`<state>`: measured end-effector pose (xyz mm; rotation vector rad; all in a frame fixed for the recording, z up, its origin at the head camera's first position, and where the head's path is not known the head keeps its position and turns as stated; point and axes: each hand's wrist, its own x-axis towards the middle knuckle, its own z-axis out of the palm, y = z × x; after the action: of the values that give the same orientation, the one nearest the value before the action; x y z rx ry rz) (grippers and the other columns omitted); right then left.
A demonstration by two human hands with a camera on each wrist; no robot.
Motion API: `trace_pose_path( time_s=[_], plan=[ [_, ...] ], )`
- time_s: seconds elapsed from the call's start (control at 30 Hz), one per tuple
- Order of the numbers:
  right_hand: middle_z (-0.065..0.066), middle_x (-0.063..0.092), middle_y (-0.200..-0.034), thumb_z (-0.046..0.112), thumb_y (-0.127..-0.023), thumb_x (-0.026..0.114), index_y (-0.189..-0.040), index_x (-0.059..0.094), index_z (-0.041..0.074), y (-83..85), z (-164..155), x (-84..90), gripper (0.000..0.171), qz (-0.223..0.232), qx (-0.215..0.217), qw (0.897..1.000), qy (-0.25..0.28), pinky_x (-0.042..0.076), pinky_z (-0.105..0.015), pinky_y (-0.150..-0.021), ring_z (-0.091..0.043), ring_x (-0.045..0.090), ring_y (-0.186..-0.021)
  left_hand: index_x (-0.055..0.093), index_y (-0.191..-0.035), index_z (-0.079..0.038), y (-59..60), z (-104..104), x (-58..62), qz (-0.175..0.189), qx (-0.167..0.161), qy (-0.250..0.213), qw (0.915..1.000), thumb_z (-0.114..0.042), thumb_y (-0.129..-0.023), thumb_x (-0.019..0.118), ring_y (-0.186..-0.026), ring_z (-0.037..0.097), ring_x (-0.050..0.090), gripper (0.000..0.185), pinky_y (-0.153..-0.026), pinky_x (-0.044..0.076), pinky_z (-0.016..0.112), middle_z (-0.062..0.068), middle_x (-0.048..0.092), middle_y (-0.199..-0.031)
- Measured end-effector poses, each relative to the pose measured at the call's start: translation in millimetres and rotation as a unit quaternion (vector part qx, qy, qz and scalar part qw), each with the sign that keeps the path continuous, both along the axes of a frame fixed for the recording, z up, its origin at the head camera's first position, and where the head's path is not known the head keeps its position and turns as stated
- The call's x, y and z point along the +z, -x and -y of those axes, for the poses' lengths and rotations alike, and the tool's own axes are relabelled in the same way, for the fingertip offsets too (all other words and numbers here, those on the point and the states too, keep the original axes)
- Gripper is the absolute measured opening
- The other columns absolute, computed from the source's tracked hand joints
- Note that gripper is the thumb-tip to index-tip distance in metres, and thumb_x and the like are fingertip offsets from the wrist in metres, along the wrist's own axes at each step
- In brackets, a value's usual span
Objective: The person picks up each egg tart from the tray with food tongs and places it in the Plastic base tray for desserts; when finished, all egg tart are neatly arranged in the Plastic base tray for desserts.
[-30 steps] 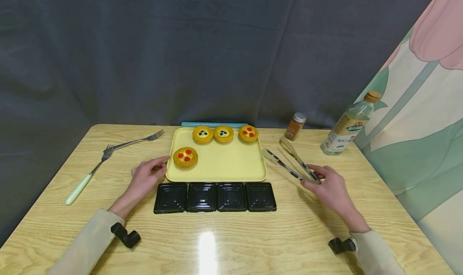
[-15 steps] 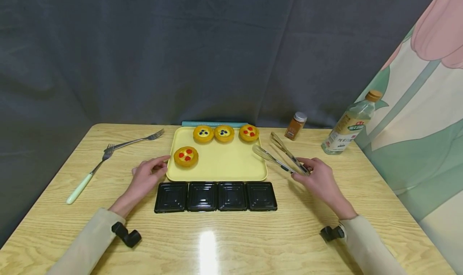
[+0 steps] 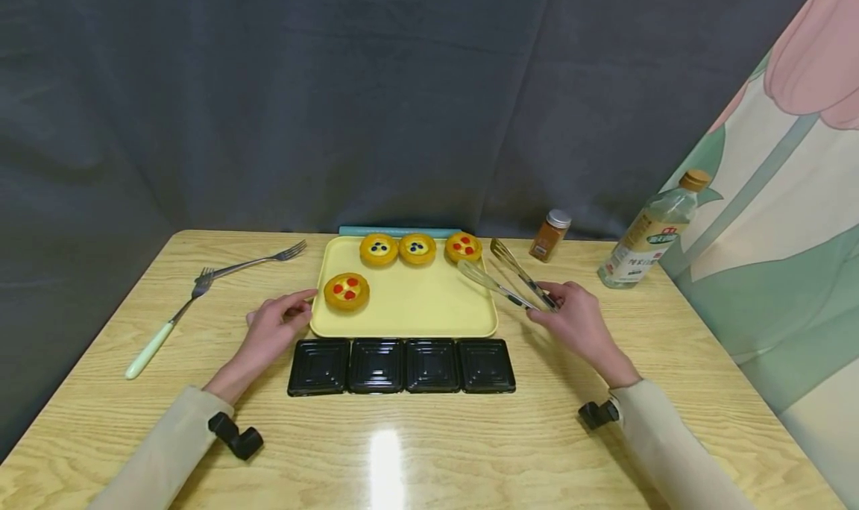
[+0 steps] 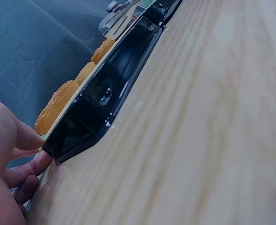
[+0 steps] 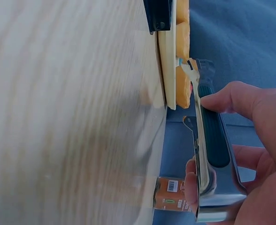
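My right hand (image 3: 573,318) grips metal serving tongs (image 3: 513,275), their jaws spread apart over the right edge of the yellow tray (image 3: 416,297). In the right wrist view the thumb presses the dark grip of the tongs (image 5: 213,129). My left hand (image 3: 274,326) holds the tray's left rim with its fingertips. On the tray, two tarts with blue dots (image 3: 379,250) (image 3: 417,249) and a tart with red dots (image 3: 463,247) sit along the back. Another red-dotted tart (image 3: 346,292) lies at the left. A black tray of square compartments (image 3: 376,366) stands in front.
Two forks (image 3: 258,260) (image 3: 161,338) lie at the left, one with a pale green handle. A brown spice jar (image 3: 549,236) and a clear bottle (image 3: 647,234) stand at the back right. A blue strip (image 3: 396,232) lies behind the tray, before a dark curtain (image 3: 376,107).
My right hand has moved left and slightly away from me, bringing the tong ends over the tray's right edge. The left hand stays at the tray's rim. The tarts have not moved.
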<state>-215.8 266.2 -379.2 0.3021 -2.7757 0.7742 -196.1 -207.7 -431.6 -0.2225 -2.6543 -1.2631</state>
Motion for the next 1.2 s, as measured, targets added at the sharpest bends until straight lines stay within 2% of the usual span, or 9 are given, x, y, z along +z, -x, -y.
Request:
trace_pose_path(
  time_s=[0.57, 0.97, 1.03, 1.2],
  plan=[
    [-0.018, 0.060, -0.087, 0.016, -0.082, 0.078, -0.125, 0.068, -0.006, 19.3, 13, 2.8, 0.049, 0.009, 0.007, 1.000, 0.004, 0.040, -0.037, -0.064, -0.026, 0.050, -0.074, 0.063, -0.134, 0.001, -1.1, 0, -0.2, 0.000, 0.002, 0.003, 1.0000, -0.007, -0.098, 0.064, -0.103, 0.033, 0.059, 0.038, -0.085, 0.017, 0.052, 0.010, 0.069, -0.103],
    [-0.019, 0.060, -0.092, 0.013, -0.084, 0.076, -0.125, 0.068, -0.007, 25.7, 19, 3.4, 0.046, 0.019, 0.014, 1.000, 0.013, 0.039, -0.037, -0.066, -0.028, 0.050, -0.078, 0.063, -0.135, 0.000, -0.1, 0, -1.4, 0.002, 0.003, 0.000, 1.0000, -0.006, -0.097, 0.064, -0.102, 0.032, 0.060, 0.038, -0.086, 0.017, 0.050, 0.010, 0.068, -0.102],
    [-0.017, 0.059, -0.089, 0.013, -0.084, 0.076, -0.124, 0.068, -0.007, 26.2, 19, 3.0, 0.045, 0.018, 0.014, 1.000, 0.015, 0.039, -0.037, -0.064, -0.027, 0.049, -0.075, 0.063, -0.135, 0.000, -0.5, 0, -1.1, 0.002, 0.002, -0.001, 1.0000, -0.007, -0.097, 0.064, -0.102, 0.032, 0.059, 0.038, -0.086, 0.017, 0.051, 0.009, 0.068, -0.102],
    [-0.006, 0.052, -0.067, 0.012, -0.085, 0.076, -0.124, 0.069, -0.007, 28.7, 19, 1.7, 0.044, 0.019, 0.019, 0.999, 0.020, 0.037, -0.034, -0.056, -0.021, 0.045, -0.060, 0.063, -0.134, 0.001, -0.8, -1, -0.8, 0.001, 0.004, -0.003, 1.0000, -0.006, -0.097, 0.064, -0.104, 0.032, 0.057, 0.038, -0.086, 0.017, 0.051, 0.010, 0.068, -0.103]
  ],
)
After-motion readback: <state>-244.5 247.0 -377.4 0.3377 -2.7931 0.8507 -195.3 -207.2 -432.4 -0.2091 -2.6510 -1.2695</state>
